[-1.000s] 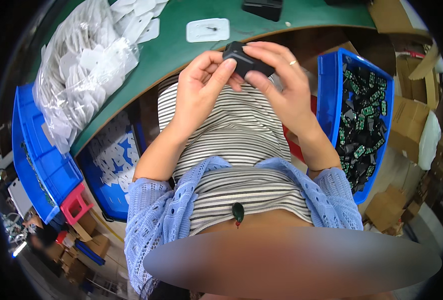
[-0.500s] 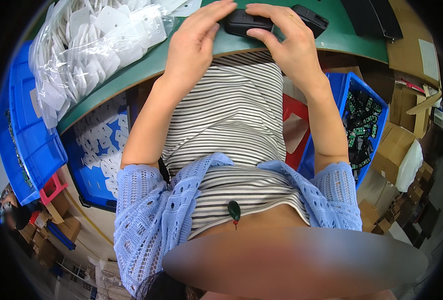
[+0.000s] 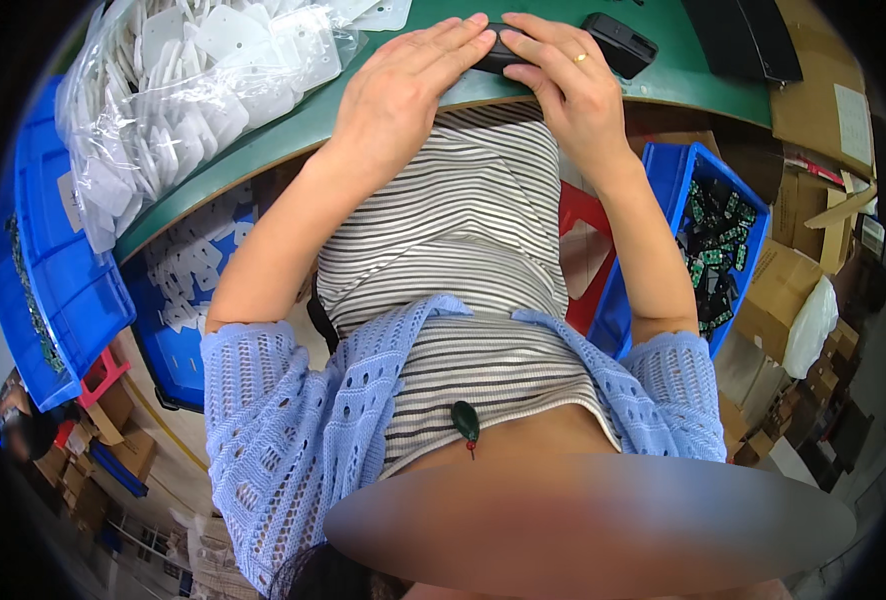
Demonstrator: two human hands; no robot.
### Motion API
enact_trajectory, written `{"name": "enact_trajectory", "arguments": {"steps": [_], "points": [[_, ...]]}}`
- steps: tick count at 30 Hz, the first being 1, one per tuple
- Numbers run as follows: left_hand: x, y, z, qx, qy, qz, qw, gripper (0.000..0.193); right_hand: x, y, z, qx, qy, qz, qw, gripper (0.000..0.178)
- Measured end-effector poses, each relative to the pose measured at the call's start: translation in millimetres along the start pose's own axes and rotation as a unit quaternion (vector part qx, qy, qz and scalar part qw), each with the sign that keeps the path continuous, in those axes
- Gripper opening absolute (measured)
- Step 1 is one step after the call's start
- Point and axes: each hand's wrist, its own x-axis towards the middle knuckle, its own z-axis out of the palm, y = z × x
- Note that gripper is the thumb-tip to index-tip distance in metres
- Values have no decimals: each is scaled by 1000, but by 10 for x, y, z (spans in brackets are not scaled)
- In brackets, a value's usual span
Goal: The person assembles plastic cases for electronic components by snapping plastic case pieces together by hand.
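Note:
Near the front edge of the green table, a black plastic case lies mostly covered by my hands. My left hand comes over it from the left, its fingers stretched out side by side with their tips resting on top; its thumb is hidden. My right hand, with a ring on one finger, grips the case from the right, fingers on top and thumb at the near side. Just beyond the right hand's fingers rests a second black case.
A clear bag of white plastic plates sits on the table at left. Blue bins stand beside me: one of white pieces, one of circuit boards and black parts. Further right are cardboard boxes. A black curved panel is at the far right.
My left hand has moved right and onto the case, its fingertips now near those of the right hand. The right fingers have shifted slightly over the top, covering more of it.

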Motion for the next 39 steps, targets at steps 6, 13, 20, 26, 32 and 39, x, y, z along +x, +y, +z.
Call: {"name": "enact_trajectory", "arguments": {"steps": [6,13,20,26,32,39], "points": [[61,-280,282,-22,76,100,992,57,23,86,111,94,25,37,995,24],[215,-15,-1,-94,5,-23,995,41,23,201,163,161,120,-6,980,21],[131,-160,23,-44,15,24,999,33,1,37,106,172,111,18,979,19],[152,-117,22,-68,9,-12,998,34,-46,79,214,176,126,36,976,18],[159,-58,-10,-59,-7,-24,998,32,-79,51,265,144,151,33,977,21],[176,-31,-18,-82,2,-48,995,31,-61,55,288,170,161,46,971,19]]}}
